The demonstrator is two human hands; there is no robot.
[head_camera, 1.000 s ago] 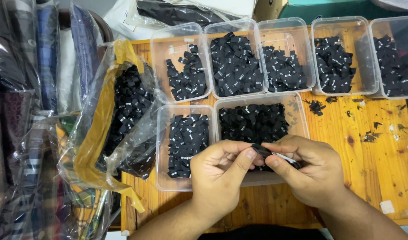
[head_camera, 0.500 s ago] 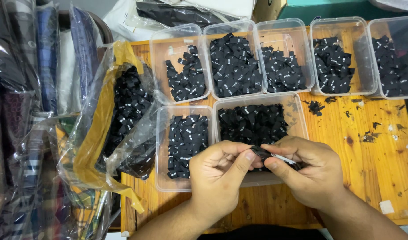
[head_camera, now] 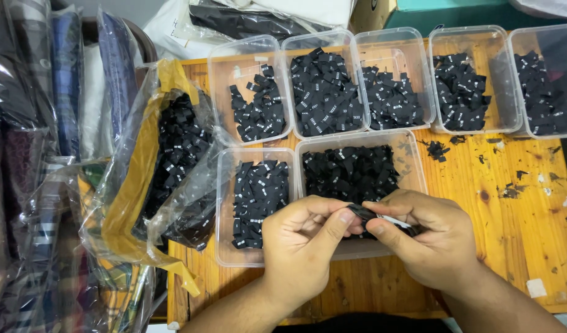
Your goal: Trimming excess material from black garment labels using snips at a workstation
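My left hand [head_camera: 302, 246] and my right hand [head_camera: 425, 237] meet over the near edge of a clear plastic tub [head_camera: 413, 154] full of small black fabric labels. Between the thumbs and forefingers of both hands I pinch a small bunch of black labels [head_camera: 365, 214]. A thin pale strip shows under my right thumb. A second clear tub [head_camera: 223, 203] of black labels sits just left of my left hand.
Several more clear tubs [head_camera: 505, 68] of black labels line the back of the wooden table [head_camera: 518, 216]. A clear and yellow plastic bag [head_camera: 135, 179] of labels lies at the left, beside wrapped fabric bundles [head_camera: 24, 154]. Black scraps dot the wood at right.
My hands have stayed in place over the tub. The fingers have shifted slightly on the labels pinched between them.
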